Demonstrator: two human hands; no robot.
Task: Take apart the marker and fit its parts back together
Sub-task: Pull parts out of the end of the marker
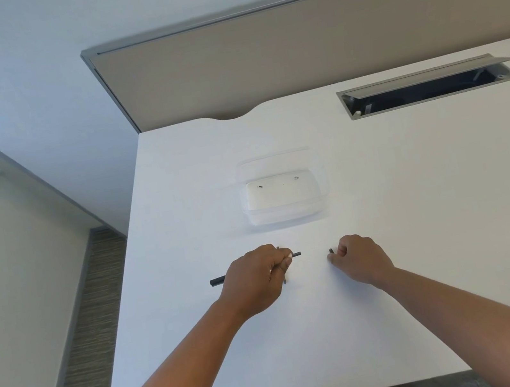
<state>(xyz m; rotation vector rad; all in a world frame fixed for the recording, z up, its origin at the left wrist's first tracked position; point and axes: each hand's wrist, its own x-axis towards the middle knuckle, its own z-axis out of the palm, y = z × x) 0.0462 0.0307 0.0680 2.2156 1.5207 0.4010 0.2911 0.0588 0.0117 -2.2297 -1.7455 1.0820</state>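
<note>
My left hand is closed around a black marker barrel, which pokes out of the fist to the left and to the right. A thin dark rod, perhaps the ink core, lies under or beside that hand, running toward me. My right hand pinches a small black piece, likely a cap or end plug, between thumb and fingers. Both hands rest low over the white table, about a hand's width apart.
A clear plastic container with a few tiny dark bits inside stands just beyond my hands. At the back right is an open cable slot with a grey lid. A beige partition borders the table's far edge; floor drops off left.
</note>
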